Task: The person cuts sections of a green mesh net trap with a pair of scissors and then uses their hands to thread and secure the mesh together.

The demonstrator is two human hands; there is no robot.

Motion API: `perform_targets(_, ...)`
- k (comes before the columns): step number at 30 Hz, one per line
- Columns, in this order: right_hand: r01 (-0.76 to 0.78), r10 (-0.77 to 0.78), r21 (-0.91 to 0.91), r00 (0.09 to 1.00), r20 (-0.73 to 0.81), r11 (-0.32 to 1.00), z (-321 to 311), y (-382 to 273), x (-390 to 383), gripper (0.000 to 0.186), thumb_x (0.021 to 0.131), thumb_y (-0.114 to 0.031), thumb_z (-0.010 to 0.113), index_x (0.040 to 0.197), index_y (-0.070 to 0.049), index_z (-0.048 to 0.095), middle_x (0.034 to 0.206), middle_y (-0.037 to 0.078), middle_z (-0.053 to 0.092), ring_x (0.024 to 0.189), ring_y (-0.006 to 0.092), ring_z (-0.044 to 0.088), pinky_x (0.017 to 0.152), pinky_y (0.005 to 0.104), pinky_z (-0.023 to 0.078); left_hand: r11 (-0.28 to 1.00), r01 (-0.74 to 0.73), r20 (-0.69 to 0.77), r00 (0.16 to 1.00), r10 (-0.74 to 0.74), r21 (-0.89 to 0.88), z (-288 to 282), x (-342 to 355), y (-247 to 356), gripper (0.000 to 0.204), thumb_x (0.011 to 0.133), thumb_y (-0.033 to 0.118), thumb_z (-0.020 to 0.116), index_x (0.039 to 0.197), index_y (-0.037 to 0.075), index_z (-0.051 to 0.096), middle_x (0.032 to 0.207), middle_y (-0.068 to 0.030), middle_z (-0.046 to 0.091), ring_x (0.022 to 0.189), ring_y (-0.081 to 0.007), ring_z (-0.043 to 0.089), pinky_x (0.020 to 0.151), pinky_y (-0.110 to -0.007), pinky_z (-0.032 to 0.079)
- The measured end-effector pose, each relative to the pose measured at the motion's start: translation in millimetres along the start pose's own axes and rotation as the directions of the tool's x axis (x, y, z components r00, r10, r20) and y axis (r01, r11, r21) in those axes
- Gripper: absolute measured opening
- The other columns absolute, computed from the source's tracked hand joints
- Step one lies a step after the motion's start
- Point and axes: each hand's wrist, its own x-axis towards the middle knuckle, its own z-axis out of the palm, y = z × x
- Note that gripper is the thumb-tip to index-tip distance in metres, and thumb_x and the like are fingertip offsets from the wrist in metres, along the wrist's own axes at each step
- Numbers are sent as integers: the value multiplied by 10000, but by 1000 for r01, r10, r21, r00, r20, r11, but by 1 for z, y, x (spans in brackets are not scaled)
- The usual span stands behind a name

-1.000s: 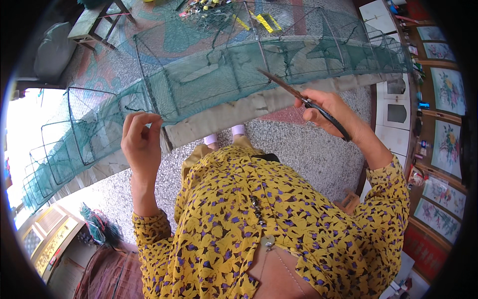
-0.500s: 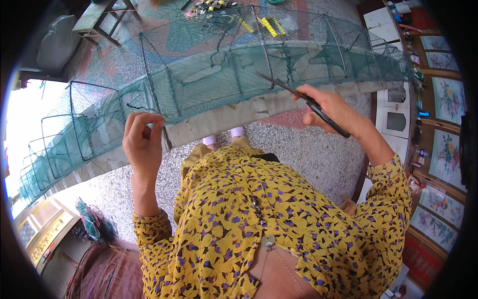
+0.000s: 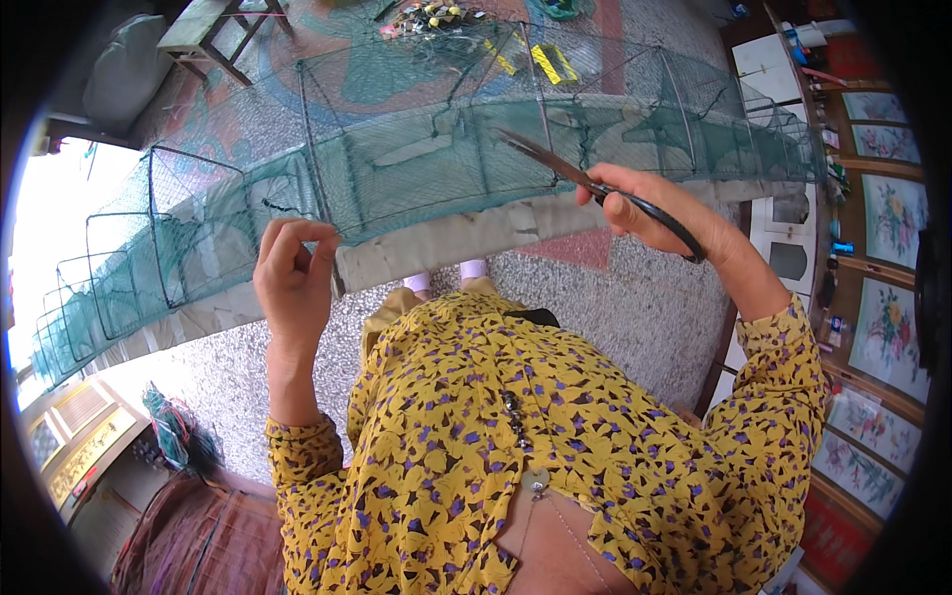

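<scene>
Over the last second, the scissors (image 3: pixel 567 170) have shifted a little leftward across the green net (image 3: pixel 397 198), and the right thumb has come up closer to their handles. My left hand (image 3: pixel 295 273) has hardly moved against the net: thumb and forefinger are drawn together beside a dark bar (image 3: pixel 310 139), though I can't tell whether a thread is between them. My right hand (image 3: pixel 659 208) is closed around the handles. The blades overlap the net in my view, but I can't tell whether they touch it, so I count no cut here.

The net stretches along a pale covered strip (image 3: pixel 446 236), with the left fingertips near the strip's near edge. Beyond its far edge, a stool (image 3: pixel 203 30) and yellow pieces (image 3: pixel 553 64) stand or lie on the speckled floor (image 3: pixel 635 327); flower pictures (image 3: pixel 892 213) line the right side.
</scene>
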Motion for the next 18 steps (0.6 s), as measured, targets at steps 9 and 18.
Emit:
perform_targets(9, -105, 102, 49, 993, 63, 993, 2, -40, 49, 784, 752, -823, 367, 883, -72, 551, 566, -50, 400, 472, 40, 396, 412, 210, 324, 1000, 11, 9, 1000, -11, 12, -2, 0, 0, 123, 758, -64, 675, 825, 19, 614, 836, 11, 548, 541, -31, 331, 480, -197, 282)
perform_targets(18, -234, 221, 154, 970, 100, 960, 12, -58, 83, 892, 715, -872, 314, 988, -47, 515, 584, -71, 387, 432, 9, 364, 362, 166, 297, 1000, 11, -6, 1000, -11, -1, 0, 1, 4, 118, 759, -52, 680, 819, 27, 615, 830, 8, 553, 537, -34, 335, 469, -199, 280)
